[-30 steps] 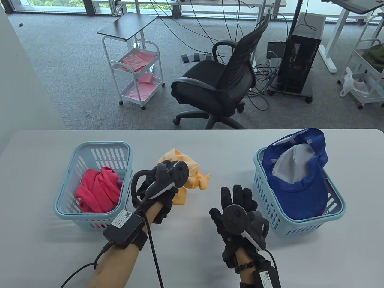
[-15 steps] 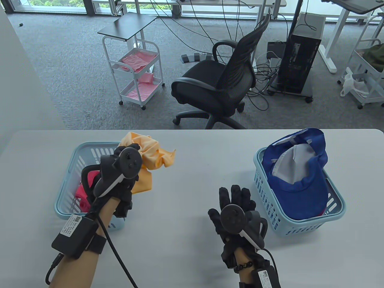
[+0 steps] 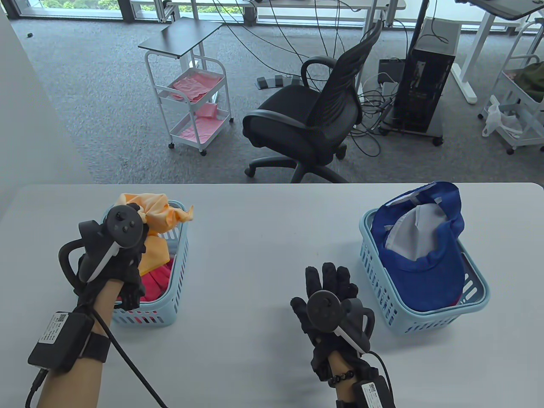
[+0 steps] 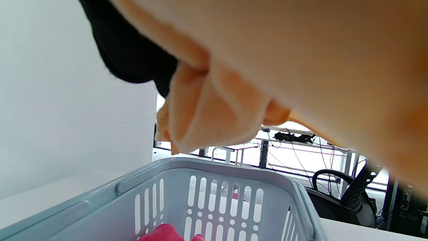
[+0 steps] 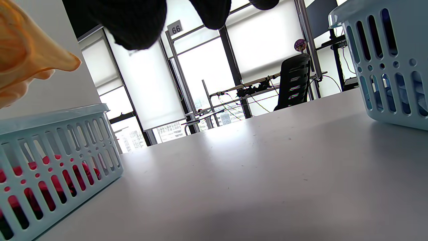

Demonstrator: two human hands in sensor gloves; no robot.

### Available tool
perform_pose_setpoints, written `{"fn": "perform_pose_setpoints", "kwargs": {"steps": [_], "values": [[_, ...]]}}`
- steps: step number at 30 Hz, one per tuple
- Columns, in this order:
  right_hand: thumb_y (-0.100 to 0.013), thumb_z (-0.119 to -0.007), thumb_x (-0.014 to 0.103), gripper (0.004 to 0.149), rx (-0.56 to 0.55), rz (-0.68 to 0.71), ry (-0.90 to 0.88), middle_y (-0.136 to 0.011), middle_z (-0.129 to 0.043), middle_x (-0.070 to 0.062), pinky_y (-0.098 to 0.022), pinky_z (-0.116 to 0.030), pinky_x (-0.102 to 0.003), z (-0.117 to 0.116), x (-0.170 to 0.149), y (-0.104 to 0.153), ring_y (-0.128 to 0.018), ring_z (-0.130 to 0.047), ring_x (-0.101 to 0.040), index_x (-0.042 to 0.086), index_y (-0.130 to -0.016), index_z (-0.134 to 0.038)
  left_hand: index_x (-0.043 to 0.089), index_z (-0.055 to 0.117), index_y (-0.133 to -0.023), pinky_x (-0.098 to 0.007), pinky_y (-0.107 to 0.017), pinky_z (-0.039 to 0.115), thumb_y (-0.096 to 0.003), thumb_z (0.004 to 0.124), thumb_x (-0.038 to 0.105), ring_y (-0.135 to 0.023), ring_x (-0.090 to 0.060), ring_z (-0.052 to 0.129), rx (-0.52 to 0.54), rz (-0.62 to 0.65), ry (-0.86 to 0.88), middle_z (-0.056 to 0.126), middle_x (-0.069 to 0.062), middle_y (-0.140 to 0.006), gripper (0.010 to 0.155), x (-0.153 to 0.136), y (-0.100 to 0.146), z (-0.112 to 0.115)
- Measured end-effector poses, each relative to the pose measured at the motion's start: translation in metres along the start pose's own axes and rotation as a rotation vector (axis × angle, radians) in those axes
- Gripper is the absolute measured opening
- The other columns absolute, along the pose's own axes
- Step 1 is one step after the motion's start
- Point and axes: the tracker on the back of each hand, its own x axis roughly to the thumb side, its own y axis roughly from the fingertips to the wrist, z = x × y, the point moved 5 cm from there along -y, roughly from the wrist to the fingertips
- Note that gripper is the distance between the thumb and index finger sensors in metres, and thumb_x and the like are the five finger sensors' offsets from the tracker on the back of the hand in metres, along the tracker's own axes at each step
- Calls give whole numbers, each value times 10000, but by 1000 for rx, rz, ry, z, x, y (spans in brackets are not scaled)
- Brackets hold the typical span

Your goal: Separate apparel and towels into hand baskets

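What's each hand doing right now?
Left hand: grips the orange towel above the left basket.
Right hand: open, holding nothing.

two baskets [image 3: 180,250] [image 3: 369,255], two towels [image 3: 159,208] [image 3: 155,284], one cap [image 3: 425,263]

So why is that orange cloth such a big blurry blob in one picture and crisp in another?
Left wrist view: the orange towel hangs right at the lens, so it is out of focus. Table view: the left hand grips it over the left basket, sharp and evenly lit. Right wrist view: bright windows wash out the background.
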Motion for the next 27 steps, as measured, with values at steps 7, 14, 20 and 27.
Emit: {"fn": "perform_pose_setpoints", "kwargs": {"steps": [7,14,20,27], "values": [[-541,-733,447,750,4,10,4,-1126,-253,-319,-681,-321,-765,-1,3,0,-983,-229,-619,65,-1114,-435,294,605,-1067,-457,-626,869,-566,744,457,-781,-282,1023,-44,-86,-5,786,-69,-1049,545,-28,-11,17],[-541,-732,448,752,6,13,14,-1125,-254,-321,-679,-323,-766,-2,5,1,-982,-231,-621,64,-1114,-434,285,600,-1075,-467,-627,863,-567,735,469,-788,-295,1017,-73,-93,-33,781,-83,-1057,557,-33,-14,31],[-541,-732,447,750,2,10,13,-1124,-256,-323,-679,-322,-766,-2,4,2,-981,-233,-621,63,-1113,-436,277,571,-1097,-506,-659,832,-567,716,496,-847,-336,983,-123,-93,-49,735,-110,-1099,592,-28,-19,46],[-542,-732,446,751,2,0,4,-1124,-254,-324,-678,-322,-767,-2,2,3,-981,-232,-622,60,-1113,-436,247,536,-1129,-598,-710,745,-564,684,539,-969,-437,867,-164,-100,-58,636,-170,-1162,653,-26,-22,58]]}}
